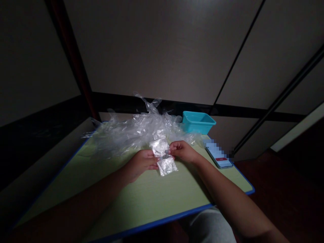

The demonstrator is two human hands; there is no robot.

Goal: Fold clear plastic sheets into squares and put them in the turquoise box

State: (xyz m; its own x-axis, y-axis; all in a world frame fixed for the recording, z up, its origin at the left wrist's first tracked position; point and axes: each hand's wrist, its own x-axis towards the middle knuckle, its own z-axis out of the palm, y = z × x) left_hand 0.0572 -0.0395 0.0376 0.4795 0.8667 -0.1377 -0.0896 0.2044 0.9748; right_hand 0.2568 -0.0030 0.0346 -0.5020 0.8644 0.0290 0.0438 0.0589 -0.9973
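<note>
A small clear plastic bag (163,156) with pale contents is held above the green table (141,199) between both hands. My left hand (140,163) pinches its left edge with closed fingers. My right hand (182,151) grips the right edge, fingers curled shut. The bag looks crumpled and hangs slightly tilted, its lower part just over the tabletop.
A heap of loose clear plastic bags (131,131) lies at the table's far side. A turquoise plastic tub (197,122) stands at the far right corner. A phone (219,154) lies near the right edge. The table has a blue rim; walls stand close behind.
</note>
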